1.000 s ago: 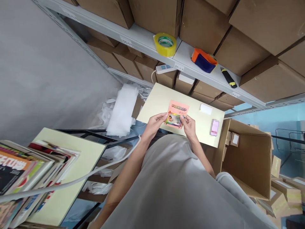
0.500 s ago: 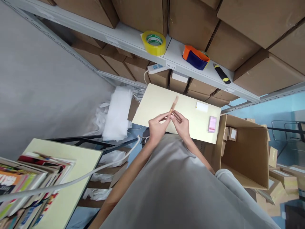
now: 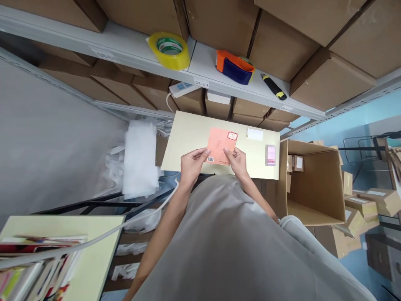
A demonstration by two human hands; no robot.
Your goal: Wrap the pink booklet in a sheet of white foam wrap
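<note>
A thin salmon-pink book point(image 3: 222, 142) is held up over the pale tabletop point(image 3: 184, 129), one broad face toward me. That face bears a barcode at the lower left, faint print in the middle and a red-bordered label at the upper right. My left hand point(image 3: 191, 164) pinches its lower left edge between thumb and fingers. On the lower right side my right hand point(image 3: 238, 162) grips it, thumb on the near face and fingers mostly behind. A white slip point(image 3: 255, 133) and a pink-and-white item point(image 3: 270, 155), blurred out, lie on the table to the right.
Packing tape point(image 3: 171, 51), an orange-and-blue tape dispenser point(image 3: 235, 67) and a box cutter point(image 3: 273, 87) sit on the shelf ahead. An open carton point(image 3: 316, 179) stands right of the table. White wrap point(image 3: 141, 159) is at left; books point(image 3: 34, 267) lie on a lower-left table.
The book, seen nearly edge-on before, now has its broad face turned toward me. My hands have moved apart to its two sides. The view has shifted a little to the right.
</note>
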